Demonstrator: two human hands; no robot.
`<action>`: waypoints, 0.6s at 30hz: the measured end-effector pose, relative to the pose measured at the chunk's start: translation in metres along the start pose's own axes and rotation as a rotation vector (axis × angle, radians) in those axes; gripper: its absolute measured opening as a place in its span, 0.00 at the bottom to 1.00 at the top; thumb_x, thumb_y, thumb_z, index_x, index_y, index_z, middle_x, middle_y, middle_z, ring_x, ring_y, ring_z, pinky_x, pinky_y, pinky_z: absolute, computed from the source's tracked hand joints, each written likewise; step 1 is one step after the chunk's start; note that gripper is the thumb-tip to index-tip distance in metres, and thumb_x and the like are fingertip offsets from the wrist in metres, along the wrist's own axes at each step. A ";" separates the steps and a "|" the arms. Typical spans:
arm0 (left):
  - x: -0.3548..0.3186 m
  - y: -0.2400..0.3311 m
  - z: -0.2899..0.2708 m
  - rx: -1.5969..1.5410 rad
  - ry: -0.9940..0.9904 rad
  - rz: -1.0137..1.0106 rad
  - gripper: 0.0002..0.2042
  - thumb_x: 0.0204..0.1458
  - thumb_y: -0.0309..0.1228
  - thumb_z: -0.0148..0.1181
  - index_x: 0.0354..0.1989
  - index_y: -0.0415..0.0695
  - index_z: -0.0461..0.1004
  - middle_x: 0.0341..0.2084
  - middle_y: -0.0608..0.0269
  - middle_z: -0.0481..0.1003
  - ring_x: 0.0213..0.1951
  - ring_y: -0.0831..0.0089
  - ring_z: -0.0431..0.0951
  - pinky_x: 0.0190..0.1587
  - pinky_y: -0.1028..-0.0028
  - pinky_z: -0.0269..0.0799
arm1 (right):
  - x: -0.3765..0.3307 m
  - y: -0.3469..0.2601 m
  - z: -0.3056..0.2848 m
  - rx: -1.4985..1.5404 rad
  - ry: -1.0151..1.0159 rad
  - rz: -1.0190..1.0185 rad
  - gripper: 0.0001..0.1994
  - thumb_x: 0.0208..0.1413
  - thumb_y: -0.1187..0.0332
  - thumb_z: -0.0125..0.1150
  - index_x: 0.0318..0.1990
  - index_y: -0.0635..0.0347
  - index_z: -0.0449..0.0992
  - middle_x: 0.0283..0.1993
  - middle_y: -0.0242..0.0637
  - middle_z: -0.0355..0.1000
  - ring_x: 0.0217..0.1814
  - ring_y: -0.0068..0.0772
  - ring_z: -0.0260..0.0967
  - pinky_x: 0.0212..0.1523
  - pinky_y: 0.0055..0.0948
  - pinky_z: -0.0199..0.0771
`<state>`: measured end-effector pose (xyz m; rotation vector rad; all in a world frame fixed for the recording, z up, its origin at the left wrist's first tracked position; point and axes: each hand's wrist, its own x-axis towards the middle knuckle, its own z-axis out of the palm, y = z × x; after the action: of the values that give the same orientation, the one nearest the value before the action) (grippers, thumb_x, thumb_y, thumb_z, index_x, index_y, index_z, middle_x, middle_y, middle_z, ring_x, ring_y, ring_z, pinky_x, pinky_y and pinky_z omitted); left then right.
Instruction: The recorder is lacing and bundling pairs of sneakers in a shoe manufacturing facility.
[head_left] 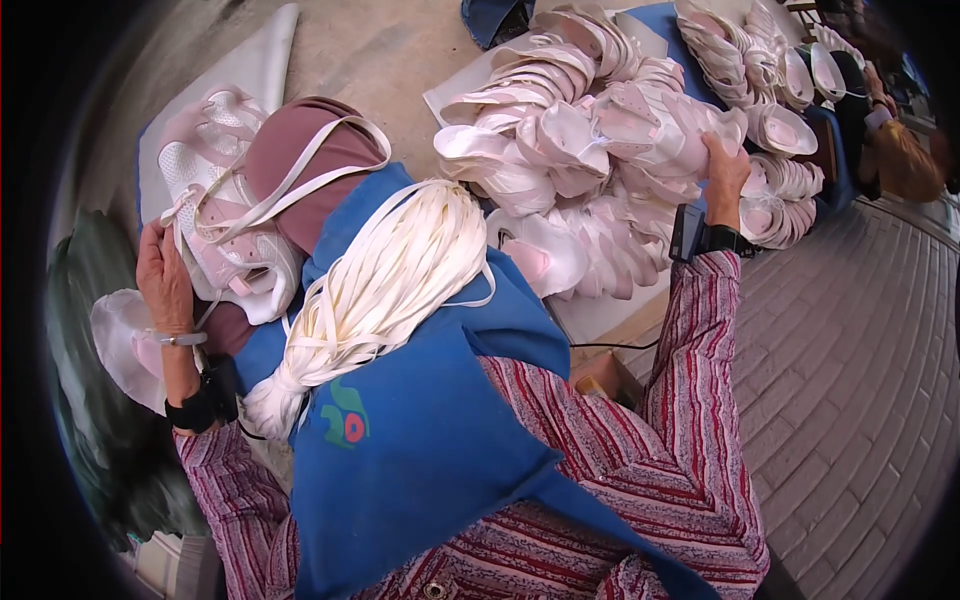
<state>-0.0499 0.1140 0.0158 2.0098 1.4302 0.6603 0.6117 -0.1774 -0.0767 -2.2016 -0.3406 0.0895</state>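
My left hand [165,275] is closed at the left, its fingertips curled on a white shoelace [283,193] beside a pale pink and white shoe upper [232,235]. The lace loops over that upper and over a round mauve pad [295,160]. At the right, my right hand [727,175] grips the end of another pink and white shoe upper [655,125] on a big pile. A thick bundle of white laces [385,275], tied at its lower end, lies across my lap on the blue apron [420,460].
Stacked shoe uppers [540,150] cover a board ahead and to the right. More stacks [785,190] stand beyond, near another person's arm [880,100]. Dark green cloth [110,380] hangs at the left. Grey brick paving [850,370] spreads along the right.
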 end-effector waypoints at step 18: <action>0.001 0.012 0.010 -0.133 0.029 -0.040 0.08 0.60 0.28 0.46 0.41 0.36 0.69 0.31 0.71 0.70 0.35 0.85 0.65 0.40 0.86 0.61 | -0.069 -0.087 0.079 -0.299 -0.197 -0.284 0.41 0.34 0.50 0.65 0.53 0.73 0.61 0.44 0.61 0.70 0.46 0.60 0.69 0.52 0.41 0.65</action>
<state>-0.0347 0.1100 0.0169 1.8715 1.4020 0.7502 0.5126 -0.0856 -0.0602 -2.4177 -0.8180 0.1052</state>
